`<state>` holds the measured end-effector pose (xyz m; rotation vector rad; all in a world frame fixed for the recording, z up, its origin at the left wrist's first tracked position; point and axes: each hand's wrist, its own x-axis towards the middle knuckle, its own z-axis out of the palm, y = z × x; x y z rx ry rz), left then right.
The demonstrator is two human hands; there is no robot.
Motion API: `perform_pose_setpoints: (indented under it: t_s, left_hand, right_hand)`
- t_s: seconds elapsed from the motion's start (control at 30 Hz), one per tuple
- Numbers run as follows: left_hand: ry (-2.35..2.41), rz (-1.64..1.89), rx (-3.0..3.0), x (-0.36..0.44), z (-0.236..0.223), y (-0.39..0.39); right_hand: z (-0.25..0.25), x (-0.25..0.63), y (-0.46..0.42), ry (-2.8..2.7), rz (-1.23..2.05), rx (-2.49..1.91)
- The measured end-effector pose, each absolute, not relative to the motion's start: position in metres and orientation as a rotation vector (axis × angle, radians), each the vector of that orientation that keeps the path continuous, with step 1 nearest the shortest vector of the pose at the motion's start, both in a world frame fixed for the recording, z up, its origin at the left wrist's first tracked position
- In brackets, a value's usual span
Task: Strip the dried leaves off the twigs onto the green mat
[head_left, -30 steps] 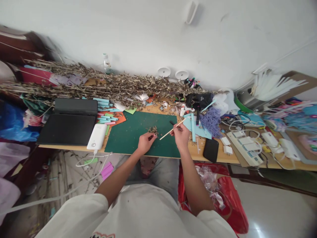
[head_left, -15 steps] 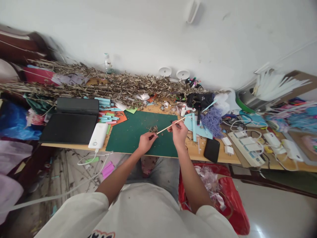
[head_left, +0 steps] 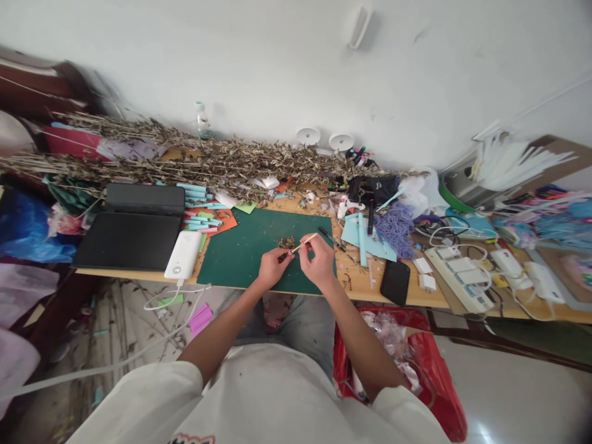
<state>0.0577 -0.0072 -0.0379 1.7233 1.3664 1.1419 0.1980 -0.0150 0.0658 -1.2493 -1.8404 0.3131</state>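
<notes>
1. From here I see the right hand (head_left: 318, 261) pinching a slim, pale wooden stick (head_left: 311, 238) between thumb and fingertips, its other fingers curled.
2. The stick slants over the flat, dark green cutting mat (head_left: 231, 246), its lower end meeting the fingertips of the left hand (head_left: 274, 267).
3. That hand's thumb and forefinger are drawn together; I can't tell whether they grip the stick's end.
4. A small heap of dry, brown plant crumbs (head_left: 285, 241) lies on the mat, just beyond both hands.
5. Near the mat's right edge rests a slender black pen (head_left: 329, 237).
6. Behind the mat, dried, grey-brown leafy stems (head_left: 259, 157) sprawl along the wooden table (head_left: 365, 287).
</notes>
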Motion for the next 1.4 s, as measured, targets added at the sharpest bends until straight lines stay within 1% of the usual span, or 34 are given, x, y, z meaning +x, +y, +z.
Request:
perform_pose_setpoints:
  t_s: [0.23,0.47,0.67,0.77,0.97,1.13,1.4]
  left_hand:
    - [1.382,1.131,1.725,0.0581,-0.0377,-0.0077]
    - [1.365,1.129,1.730,0.0577,-0.0393,-0.0073]
    - [1.353,1.146,1.734,0.0575,-0.0390,-0.0073]
    - [1.368,1.144,1.737,0.0576,-0.0391,-0.0076]
    - [1.367,1.163,1.728,0.0583,-0.0394,-0.0076]
    - [1.372,1.135,1.738,0.0575,-0.0393,-0.0069]
    - [1.351,1.154,1.736,0.0569,-0.0396,-0.0070]
  right_hand:
    - [0.0691,0.2059,-0.0146,-1.734,0.286,-1.233]
    - [0.0628,0.2005,-0.0161,-1.765,0.351,-1.243]
    - [0.0600,0.1978,-0.0097,-1.820,0.268,-1.286]
    - [0.0602,0.1998,-0.0074,-1.835,0.276,-1.285]
    - [0.0621,0.2057,-0.0122,-1.748,0.223,-1.290]
    - [0.0611,0.2003,-0.0113,-1.776,0.316,-1.262]
    - [0.0659,0.1981,-0.0098,-1.923,0.297,-1.221]
